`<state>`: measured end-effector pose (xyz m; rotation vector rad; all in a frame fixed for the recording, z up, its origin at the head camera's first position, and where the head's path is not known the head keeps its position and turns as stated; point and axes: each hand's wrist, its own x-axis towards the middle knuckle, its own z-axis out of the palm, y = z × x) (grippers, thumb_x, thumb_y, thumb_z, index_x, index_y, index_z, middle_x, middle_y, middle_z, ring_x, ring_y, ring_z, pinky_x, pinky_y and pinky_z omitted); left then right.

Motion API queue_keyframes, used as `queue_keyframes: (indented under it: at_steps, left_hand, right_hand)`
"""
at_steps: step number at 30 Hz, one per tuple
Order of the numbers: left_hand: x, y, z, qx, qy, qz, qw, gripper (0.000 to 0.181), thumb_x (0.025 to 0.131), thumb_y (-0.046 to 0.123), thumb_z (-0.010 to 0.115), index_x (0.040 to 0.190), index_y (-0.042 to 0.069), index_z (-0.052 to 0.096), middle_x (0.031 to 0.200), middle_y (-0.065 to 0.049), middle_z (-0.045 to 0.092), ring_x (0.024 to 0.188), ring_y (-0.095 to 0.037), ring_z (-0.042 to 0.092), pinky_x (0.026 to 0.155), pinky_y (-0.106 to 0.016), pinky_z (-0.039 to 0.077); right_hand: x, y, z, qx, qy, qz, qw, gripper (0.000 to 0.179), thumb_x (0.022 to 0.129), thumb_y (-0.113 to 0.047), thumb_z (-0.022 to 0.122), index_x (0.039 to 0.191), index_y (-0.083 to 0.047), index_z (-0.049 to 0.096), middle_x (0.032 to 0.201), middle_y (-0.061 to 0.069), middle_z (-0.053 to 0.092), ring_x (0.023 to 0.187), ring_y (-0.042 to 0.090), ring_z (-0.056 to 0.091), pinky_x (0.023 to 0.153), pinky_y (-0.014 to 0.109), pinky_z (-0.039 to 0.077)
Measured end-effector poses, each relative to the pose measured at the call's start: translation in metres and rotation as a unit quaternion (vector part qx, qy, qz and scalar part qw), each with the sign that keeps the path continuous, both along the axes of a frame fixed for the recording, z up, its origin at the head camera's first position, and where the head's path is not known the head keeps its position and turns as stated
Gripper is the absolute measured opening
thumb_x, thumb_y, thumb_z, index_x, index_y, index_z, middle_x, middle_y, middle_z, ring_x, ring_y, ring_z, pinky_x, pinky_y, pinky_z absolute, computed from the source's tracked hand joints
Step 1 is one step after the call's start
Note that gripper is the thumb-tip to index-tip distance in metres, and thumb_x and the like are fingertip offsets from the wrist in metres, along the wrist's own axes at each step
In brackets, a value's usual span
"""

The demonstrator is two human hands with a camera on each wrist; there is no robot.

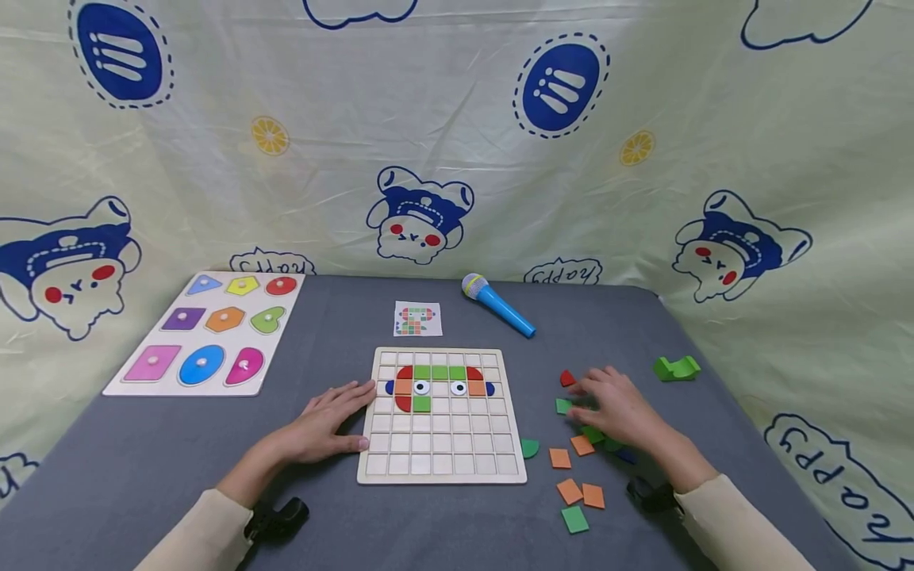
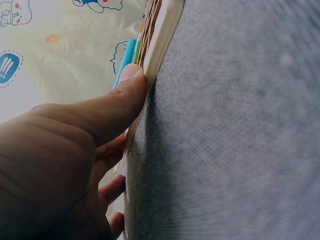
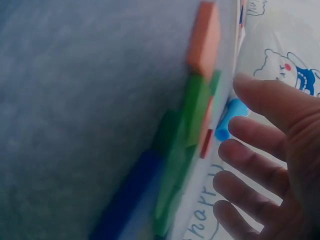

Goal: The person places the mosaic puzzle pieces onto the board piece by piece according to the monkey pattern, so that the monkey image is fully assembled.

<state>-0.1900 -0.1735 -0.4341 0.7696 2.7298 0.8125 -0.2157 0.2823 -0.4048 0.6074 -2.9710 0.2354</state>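
R hand: fingers loose, nothing held, near tiles.
L hand: relaxed against L edge of board, unclenched.
Tiles: R of board; prob. light, stiff (maybe slick), so pinch by edges.
Board: btwn hands, likely rigid; steady at rim.
Card: beyond board.

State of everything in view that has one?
Grid board, flat, partly filled
Shape board, fully filled
Picture card, flat, print up
Microphone, lying on its side
Loose tiles, scattered
Green block, apart from tiles
Left grip, touching grid board
Right grip, holding nothing
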Motion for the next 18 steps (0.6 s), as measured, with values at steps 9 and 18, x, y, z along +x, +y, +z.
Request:
queue_keyframes:
  at_steps: [9,18]
  left_hand:
    - [0.0,0.0,-0.001,0.0,0.002,-0.002,1.0,0.078,0.087,0.042,0.064,0.148,0.008,0.031,0.155,-0.012,0.029,0.142,-0.04,0.021,0.107,-0.066,0.015]
    - [0.0,0.001,-0.001,-0.002,0.004,0.0,1.0,0.077,0.086,0.041,0.065,0.148,0.008,0.031,0.155,-0.012,0.03,0.142,-0.04,0.021,0.107,-0.066,0.016]
  right_hand:
    - [-0.006,0.002,-0.01,0.02,-0.019,-0.012,0.9995,0.031,0.077,-0.035,0.077,0.099,-0.015,0.072,0.098,0.003,0.061,0.092,0.022,0.048,0.075,0.038,0.037]
    - [-0.008,0.001,-0.012,0.022,-0.021,-0.01,0.9995,0.03,0.077,-0.034,0.077,0.099,-0.015,0.072,0.097,0.003,0.061,0.088,0.02,0.046,0.073,0.033,0.034]
